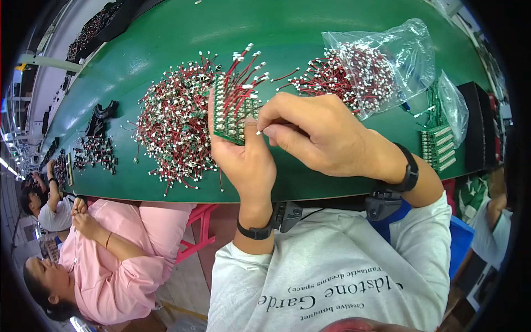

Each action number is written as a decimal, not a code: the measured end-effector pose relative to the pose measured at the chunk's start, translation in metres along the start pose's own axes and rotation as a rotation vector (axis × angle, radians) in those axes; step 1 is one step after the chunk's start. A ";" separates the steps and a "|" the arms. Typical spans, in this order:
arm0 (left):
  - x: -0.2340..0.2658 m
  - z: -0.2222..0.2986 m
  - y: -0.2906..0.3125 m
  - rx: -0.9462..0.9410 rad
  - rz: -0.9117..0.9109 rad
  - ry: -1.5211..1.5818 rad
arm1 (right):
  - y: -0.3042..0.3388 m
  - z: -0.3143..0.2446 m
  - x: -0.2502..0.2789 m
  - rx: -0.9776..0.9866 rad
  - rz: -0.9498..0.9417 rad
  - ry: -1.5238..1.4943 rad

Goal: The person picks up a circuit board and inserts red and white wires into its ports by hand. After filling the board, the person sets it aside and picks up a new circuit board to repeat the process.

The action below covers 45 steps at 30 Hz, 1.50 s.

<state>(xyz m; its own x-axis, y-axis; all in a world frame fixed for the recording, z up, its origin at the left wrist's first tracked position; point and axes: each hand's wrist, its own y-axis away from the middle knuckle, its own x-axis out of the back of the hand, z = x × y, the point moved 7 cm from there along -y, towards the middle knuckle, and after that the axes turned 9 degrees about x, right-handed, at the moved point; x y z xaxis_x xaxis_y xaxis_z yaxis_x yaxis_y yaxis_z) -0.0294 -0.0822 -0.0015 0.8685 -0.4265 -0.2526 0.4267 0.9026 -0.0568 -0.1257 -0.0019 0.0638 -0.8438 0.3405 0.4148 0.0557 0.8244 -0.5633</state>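
Note:
My left hand (245, 166) is closed around a green circuit board panel (237, 131), its thumb lying on the board's lower right part. Rows of small metal and white parts cover the panel, and several red wires with white connectors (247, 87) stand up from its upper half. Beside the left thumb, my right hand (326, 135) pinches a tiny white connector (258, 133) between thumb and forefinger. Whatever wire it may have is hidden by the fingers. A large heap of red-wired pieces with white ends (174, 122) lies left of my left hand.
Beyond my right hand, a clear plastic bag (412, 55) partly covers red wires with white connectors (368, 77). Stacked green boards (438, 148) and a black box (477, 124) stand right. Small dark parts (95, 154) lie left on the green table (265, 22). A person in pink (119, 260) sits left.

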 end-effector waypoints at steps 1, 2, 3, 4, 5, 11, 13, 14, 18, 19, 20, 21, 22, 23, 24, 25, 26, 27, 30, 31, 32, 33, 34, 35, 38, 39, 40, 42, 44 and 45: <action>-0.005 -0.001 0.003 0.009 -0.042 0.034 | 0.002 0.000 -0.001 0.044 0.026 0.061; -0.011 -0.002 0.006 0.018 -0.084 0.069 | 0.003 -0.002 -0.001 0.087 0.052 0.123; -0.016 -0.001 0.008 0.014 -0.110 0.083 | 0.003 -0.005 0.001 0.093 0.086 0.145; -0.017 -0.002 0.010 0.014 -0.109 0.082 | 0.003 -0.004 -0.002 0.092 0.087 0.144; -0.018 -0.004 0.011 0.031 -0.128 0.163 | 0.005 -0.004 -0.002 0.106 0.128 0.185; -0.024 0.000 0.016 -0.074 -0.097 0.018 | 0.009 -0.002 -0.002 0.053 0.224 0.185; -0.025 0.000 0.016 -0.080 -0.110 0.020 | 0.009 -0.001 -0.001 0.039 0.236 0.181; -0.024 -0.001 0.017 -0.081 -0.112 0.020 | 0.009 -0.003 -0.001 0.071 0.230 0.195; -0.025 -0.009 0.017 -0.049 -0.128 0.004 | 0.008 0.000 0.002 0.091 0.150 0.216; -0.025 -0.008 0.017 -0.064 -0.123 0.008 | 0.008 0.000 0.002 0.092 0.152 0.216; -0.026 -0.007 0.017 -0.065 -0.124 0.008 | 0.008 -0.001 0.002 0.092 0.163 0.213; -0.025 -0.008 0.017 -0.050 -0.115 0.030 | 0.008 -0.002 0.002 0.091 0.174 0.211; -0.024 -0.009 0.017 -0.034 -0.106 0.052 | 0.008 -0.002 0.001 0.093 0.174 0.211; -0.023 -0.008 0.017 -0.036 -0.106 0.051 | 0.008 -0.002 0.001 0.088 0.193 0.183; -0.021 -0.007 0.016 -0.038 -0.120 0.007 | 0.008 -0.002 0.002 0.083 0.211 0.156; -0.022 -0.007 0.016 -0.039 -0.134 -0.037 | 0.009 -0.003 0.002 0.083 0.212 0.157; -0.024 -0.006 0.016 -0.040 -0.135 -0.037 | 0.010 -0.003 0.003 0.071 0.223 0.143; -0.026 -0.006 0.016 -0.026 -0.133 0.015 | 0.011 -0.002 0.004 0.058 0.234 0.129; -0.025 -0.005 0.015 -0.033 -0.120 0.056 | 0.011 -0.001 0.003 0.105 0.291 0.134; -0.026 -0.004 0.014 -0.051 -0.115 0.049 | 0.011 -0.002 0.003 0.105 0.291 0.135; -0.027 -0.003 0.014 -0.051 -0.115 0.050 | 0.011 -0.001 0.003 0.092 0.292 0.139; -0.029 0.000 0.013 -0.078 -0.125 0.042 | 0.011 -0.001 0.003 0.079 0.292 0.144; -0.031 0.004 0.014 -0.104 -0.135 0.035 | 0.012 -0.001 0.003 0.079 0.292 0.145; -0.032 0.005 0.014 -0.104 -0.135 0.036 | 0.012 -0.001 0.004 0.078 0.307 0.138; -0.032 0.004 0.014 -0.091 -0.134 0.051 | 0.012 -0.001 0.005 0.082 0.316 0.142; -0.032 0.005 0.014 -0.097 -0.132 0.025 | 0.012 -0.001 0.005 0.086 0.311 0.152; -0.032 0.005 0.013 -0.103 -0.130 -0.001 | 0.012 -0.001 0.006 0.085 0.310 0.152; -0.031 0.003 0.013 -0.090 -0.130 -0.008 | 0.010 -0.001 0.005 0.088 0.290 0.158; -0.029 0.001 0.012 -0.076 -0.128 -0.016 | 0.009 -0.001 0.007 0.070 0.252 0.181; -0.029 0.004 0.012 -0.118 -0.111 -0.117 | 0.009 0.000 0.006 0.053 0.216 0.205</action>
<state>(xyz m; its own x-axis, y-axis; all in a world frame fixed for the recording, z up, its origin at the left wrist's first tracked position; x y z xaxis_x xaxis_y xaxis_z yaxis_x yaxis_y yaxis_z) -0.0483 -0.0589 0.0085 0.8444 -0.5211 -0.1244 0.4946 0.8475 -0.1926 -0.1305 0.0076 0.0613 -0.6901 0.5937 0.4138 0.1896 0.7001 -0.6884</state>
